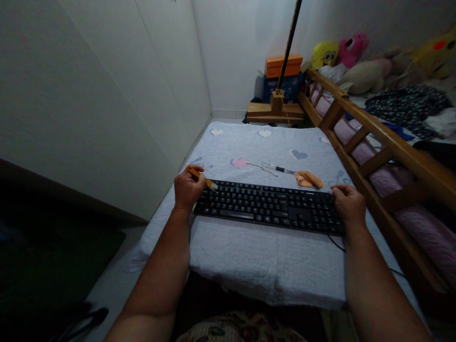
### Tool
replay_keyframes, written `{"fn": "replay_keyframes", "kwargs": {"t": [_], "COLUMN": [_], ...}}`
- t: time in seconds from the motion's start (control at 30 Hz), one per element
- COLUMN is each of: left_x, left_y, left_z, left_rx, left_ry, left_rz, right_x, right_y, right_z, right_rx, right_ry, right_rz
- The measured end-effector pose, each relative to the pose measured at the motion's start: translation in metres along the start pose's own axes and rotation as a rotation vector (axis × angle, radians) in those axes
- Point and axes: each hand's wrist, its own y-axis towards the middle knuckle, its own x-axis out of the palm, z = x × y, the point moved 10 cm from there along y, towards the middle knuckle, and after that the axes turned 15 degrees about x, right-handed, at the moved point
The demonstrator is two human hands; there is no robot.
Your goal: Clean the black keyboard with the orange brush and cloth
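Note:
A black keyboard (263, 205) lies flat across the cloth-covered table, its far side slightly tilted from my view. My left hand (188, 187) is closed around the orange handle of a small brush (194, 172). The brush's pale bristles meet the keys at the keyboard's upper left corner. At the other end, my right hand (349, 203) has its fingers curled against the keyboard's right edge, holding it; the fingertips are partly hidden. Beyond the keyboard lie a crumpled orange cloth (308, 179), a thin tool with a black grip (280, 169) and a white cotton swab (261, 167).
The table's cloth (267, 261) has heart patterns. A wooden bed rail (384, 137) runs along the right, with plush toys behind it. A wooden stand (275, 109) and an orange box (283, 65) are at the back. The keyboard's cable (335, 243) trails off right.

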Motion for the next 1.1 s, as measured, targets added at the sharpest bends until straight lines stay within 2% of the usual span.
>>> {"fn": "replay_keyframes", "kwargs": {"t": [0.17,0.3,0.53,0.67,0.73,0.83,0.97,1.1], "left_x": [-0.007,-0.019,-0.039,-0.045,-0.036,-0.01,0.02,0.034], "left_y": [0.002,0.003,0.003,-0.003,-0.008,-0.013,-0.022,-0.029], "left_z": [-0.004,-0.004,-0.007,-0.008,-0.007,0.001,0.01,0.013], "left_rx": [-0.018,-0.005,0.028,-0.045,-0.105,-0.153,-0.168,-0.156], "left_ry": [0.039,0.114,0.193,0.017,-0.162,-0.361,-0.444,-0.433], "left_rz": [-0.071,-0.073,0.009,0.131,0.147,0.081,-0.03,-0.099], "right_x": [0.001,0.001,-0.001,-0.002,-0.002,-0.002,-0.002,-0.003], "right_y": [0.001,-0.002,-0.006,-0.008,-0.009,-0.009,-0.007,-0.006], "right_z": [0.002,0.002,-0.005,-0.007,-0.008,-0.01,-0.008,-0.009], "right_rx": [0.006,0.056,0.037,0.028,0.026,0.028,0.071,0.054], "right_ry": [0.001,0.007,0.008,0.002,-0.003,-0.008,0.001,0.014], "right_rz": [-0.01,-0.026,-0.03,-0.028,-0.028,-0.029,-0.023,-0.022]}}
